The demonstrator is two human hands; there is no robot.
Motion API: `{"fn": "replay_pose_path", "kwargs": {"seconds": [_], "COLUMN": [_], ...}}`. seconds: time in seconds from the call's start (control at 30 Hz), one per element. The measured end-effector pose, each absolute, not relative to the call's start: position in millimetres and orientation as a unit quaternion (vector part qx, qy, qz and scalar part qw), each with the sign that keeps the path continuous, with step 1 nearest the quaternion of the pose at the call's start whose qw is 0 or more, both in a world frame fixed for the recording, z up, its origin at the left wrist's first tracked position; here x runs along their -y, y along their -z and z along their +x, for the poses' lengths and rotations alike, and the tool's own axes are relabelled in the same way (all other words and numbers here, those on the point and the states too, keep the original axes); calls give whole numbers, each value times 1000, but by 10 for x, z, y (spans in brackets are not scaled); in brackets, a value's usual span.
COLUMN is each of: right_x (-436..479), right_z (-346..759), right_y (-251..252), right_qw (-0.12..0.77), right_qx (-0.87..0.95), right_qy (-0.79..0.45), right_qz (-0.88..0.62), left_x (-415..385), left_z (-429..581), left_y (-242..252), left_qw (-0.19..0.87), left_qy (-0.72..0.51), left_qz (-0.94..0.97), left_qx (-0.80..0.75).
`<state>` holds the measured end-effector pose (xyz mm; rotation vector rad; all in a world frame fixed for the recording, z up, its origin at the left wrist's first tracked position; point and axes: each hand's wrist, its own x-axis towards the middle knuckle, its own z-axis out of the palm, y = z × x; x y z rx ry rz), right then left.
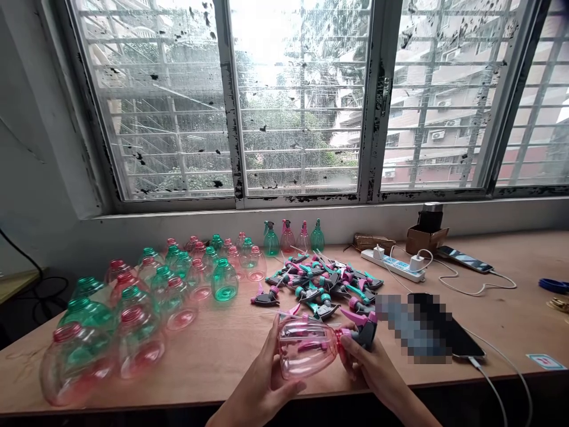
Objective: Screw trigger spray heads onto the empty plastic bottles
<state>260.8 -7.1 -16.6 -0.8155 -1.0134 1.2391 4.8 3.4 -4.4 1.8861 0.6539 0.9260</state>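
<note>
A clear pink spray bottle (304, 350) lies on its side over the near edge of the wooden table (222, 350). My left hand (267, 373) wraps around its body. At the bottle's neck sits a grey and pink trigger sprayer head (362, 332), gripped by my right hand (371, 365). Just beyond, a heap of loose trigger heads (320, 284) in pink, teal and grey lies on the table.
Several empty pink and green bottles (146, 296) lie at the left. Assembled spray bottles (293, 237) stand by the wall. A power strip (393, 264), a cardboard box (424, 237), phones on cables (464, 259) and a dark tablet (444, 326) lie at the right.
</note>
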Motion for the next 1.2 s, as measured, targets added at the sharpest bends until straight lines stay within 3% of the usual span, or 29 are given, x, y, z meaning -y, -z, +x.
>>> {"fn": "replay_pose_path", "kwargs": {"seconds": [0.2,0.53,0.77,1.2], "right_x": [68,65,44,53], "right_z": [2614,2613,2639,2641], "right_y": [164,188,224,246], "right_qw": [621,622,610,611], "right_qx": [451,448,459,458], "right_qy": [-538,-541,-545,-549], "right_qz": [-349,-346,-347,-339], "left_x": [-67,-2,-32,-10], "left_z": [42,64,52,53], "left_y": [155,-5,86,28], "left_qw": [390,426,383,397], "left_qy": [-393,-375,-389,-385], "left_qz": [774,779,787,789], "left_qx": [-306,-265,-286,-267]}}
